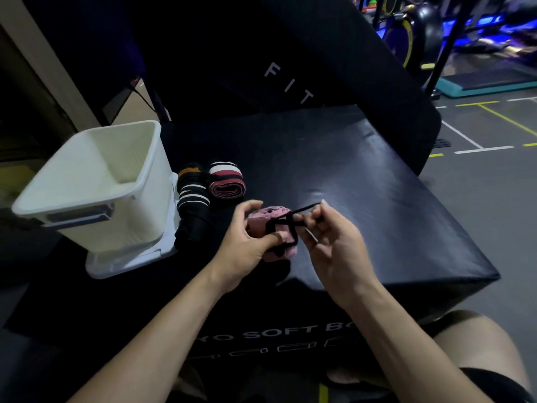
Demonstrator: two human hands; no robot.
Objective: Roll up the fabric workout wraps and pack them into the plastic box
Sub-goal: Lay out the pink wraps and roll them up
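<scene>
Holding a rolled pink wrap (268,225) in the left hand's (247,245) grip, the right hand (331,242) pinches its black strap (305,209).

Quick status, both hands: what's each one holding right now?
Left hand: grips the pink rolled wrap.
Right hand: pinches the wrap's black strap.
</scene>
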